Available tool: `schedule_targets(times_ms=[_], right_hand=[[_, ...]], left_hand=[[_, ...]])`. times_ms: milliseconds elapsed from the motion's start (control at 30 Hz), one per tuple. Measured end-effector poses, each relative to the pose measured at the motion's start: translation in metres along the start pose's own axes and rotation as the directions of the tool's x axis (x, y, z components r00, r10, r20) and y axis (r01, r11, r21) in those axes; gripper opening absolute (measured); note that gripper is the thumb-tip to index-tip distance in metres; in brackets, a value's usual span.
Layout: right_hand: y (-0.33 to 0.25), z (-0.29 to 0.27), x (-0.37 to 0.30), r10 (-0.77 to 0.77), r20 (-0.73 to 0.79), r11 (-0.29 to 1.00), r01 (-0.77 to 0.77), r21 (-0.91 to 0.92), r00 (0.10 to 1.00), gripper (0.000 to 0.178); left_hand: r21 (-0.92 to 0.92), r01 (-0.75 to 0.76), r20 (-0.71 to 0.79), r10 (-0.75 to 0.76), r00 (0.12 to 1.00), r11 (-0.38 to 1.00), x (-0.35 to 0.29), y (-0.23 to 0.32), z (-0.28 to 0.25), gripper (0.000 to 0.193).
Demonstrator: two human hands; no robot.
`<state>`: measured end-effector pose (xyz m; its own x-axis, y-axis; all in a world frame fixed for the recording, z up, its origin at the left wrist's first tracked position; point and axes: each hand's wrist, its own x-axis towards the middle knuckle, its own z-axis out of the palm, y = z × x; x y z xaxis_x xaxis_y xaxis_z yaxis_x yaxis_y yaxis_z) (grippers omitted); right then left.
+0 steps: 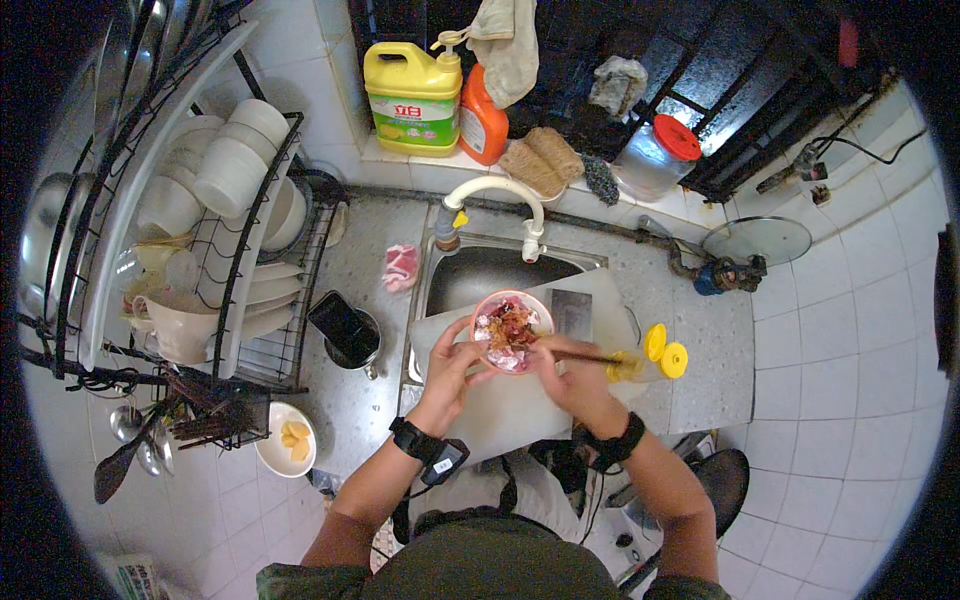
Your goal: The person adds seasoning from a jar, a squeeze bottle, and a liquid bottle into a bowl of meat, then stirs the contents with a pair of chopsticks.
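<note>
The speckled gray bench (715, 370) ran around a sink (490, 275), under a dark window with bars. A pale board (500, 420) lay over the near side of the sink. The pink bowl (512, 293) was above this board, but I could not tell if it sat on it. The left hand (452, 365) had its fingers holding the bowl's side. The right hand (578, 388) had its fingers curled around brown sticks (600, 358) that pointed into the bowl. Inside was food (508, 328), pink, white and brown. It looked like the mixing step, not all blended yet. The next move seemed to call for a firm bowl and small, slow turns. Bottles with yellow caps (673, 360) stood close by the right hand, so a wide swing could bump them. The bench had more room past them. The sink's hollow lay just beyond the bowl.
</note>
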<state>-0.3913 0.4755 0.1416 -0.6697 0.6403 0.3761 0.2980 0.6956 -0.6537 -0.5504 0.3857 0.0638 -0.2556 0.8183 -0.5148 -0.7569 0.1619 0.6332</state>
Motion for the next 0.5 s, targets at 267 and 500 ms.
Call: schedule_targets(times_ms=[267, 500], right_hand=[[-0.029, -0.018, 0.010, -0.006, 0.026, 0.999, 0.005, 0.047, 1.000, 0.010], [-0.015, -0.027, 0.015, 0.027, -0.015, 1.000, -0.027, 0.003, 1.000, 0.010]], left_hand=[[-0.006, 0.034, 0.059, -0.034, 0.998, 0.999, -0.011, 0.011, 0.001, 0.046], [-0.001, 0.032, 0.127, -0.032, 0.991, 0.999, -0.013, 0.009, -0.004, 0.048]])
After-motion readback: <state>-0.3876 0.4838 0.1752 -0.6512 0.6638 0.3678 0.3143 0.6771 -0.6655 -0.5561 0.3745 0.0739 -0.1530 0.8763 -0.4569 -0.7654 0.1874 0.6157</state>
